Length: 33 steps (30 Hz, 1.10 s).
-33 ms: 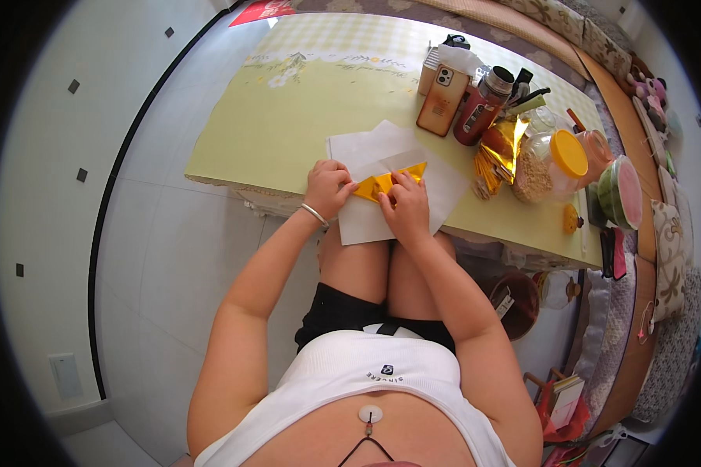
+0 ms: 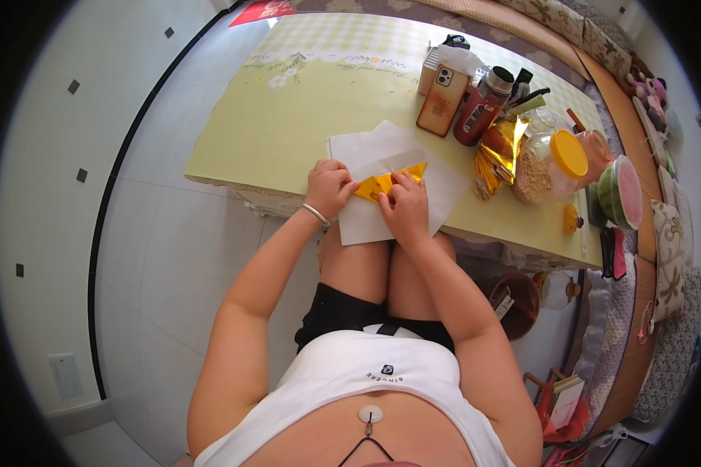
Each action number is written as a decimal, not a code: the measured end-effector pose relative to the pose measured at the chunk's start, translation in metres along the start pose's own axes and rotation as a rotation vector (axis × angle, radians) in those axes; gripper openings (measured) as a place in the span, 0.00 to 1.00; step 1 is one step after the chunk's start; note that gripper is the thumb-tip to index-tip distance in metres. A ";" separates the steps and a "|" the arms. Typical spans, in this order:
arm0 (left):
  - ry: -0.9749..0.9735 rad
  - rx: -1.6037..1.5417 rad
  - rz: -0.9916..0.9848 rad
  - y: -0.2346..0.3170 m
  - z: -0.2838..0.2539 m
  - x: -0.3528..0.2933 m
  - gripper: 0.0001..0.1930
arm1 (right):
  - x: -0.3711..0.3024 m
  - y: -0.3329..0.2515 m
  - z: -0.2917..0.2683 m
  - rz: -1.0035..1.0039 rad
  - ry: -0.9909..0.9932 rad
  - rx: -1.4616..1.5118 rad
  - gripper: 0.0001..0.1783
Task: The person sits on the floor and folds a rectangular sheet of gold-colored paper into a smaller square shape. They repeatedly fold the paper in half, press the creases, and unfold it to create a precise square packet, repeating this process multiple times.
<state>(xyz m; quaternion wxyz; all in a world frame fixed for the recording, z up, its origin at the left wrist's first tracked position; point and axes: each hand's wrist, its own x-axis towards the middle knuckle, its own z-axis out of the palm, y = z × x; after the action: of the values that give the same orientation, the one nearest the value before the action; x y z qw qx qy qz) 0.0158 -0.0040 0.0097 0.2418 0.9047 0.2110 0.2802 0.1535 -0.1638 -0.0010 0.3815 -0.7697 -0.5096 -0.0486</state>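
Observation:
A piece of shiny gold paper (image 2: 371, 187), partly folded, lies at a slant over overlapping white sheets (image 2: 364, 223) near the table's front edge. Its pointed left end is pinched by my left hand (image 2: 329, 189), which has a pale bangle at the wrist. Bent fingers of my right hand (image 2: 407, 207) press on the right part of the same gold paper and cover some of it. A paler, whitish face shows along the far edge of the fold.
Right of the sheets stand a phone (image 2: 442, 99), a red flask (image 2: 483, 109), more gold paper (image 2: 501, 148), a yellow-lidded jar (image 2: 570, 153) and a watermelon half (image 2: 620, 193). Below the table's right side is a brown bin (image 2: 516, 307). A pale green cloth (image 2: 288, 128) covers the table.

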 end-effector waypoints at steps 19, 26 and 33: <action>-0.013 0.126 -0.042 0.010 0.007 0.005 0.09 | -0.001 -0.005 0.006 -0.017 0.043 -0.121 0.14; 0.040 0.156 -0.057 0.012 0.013 0.002 0.08 | -0.004 -0.001 0.011 -0.077 0.051 -0.210 0.17; 0.052 0.159 -0.058 0.014 0.013 0.003 0.08 | -0.005 -0.004 0.007 -0.042 0.034 -0.139 0.17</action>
<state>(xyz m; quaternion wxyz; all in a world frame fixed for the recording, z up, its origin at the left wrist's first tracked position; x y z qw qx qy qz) 0.0292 -0.0183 0.0092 0.1715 0.9071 0.2649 0.2786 0.1459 -0.1628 -0.0064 0.3346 -0.7825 -0.5145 -0.1048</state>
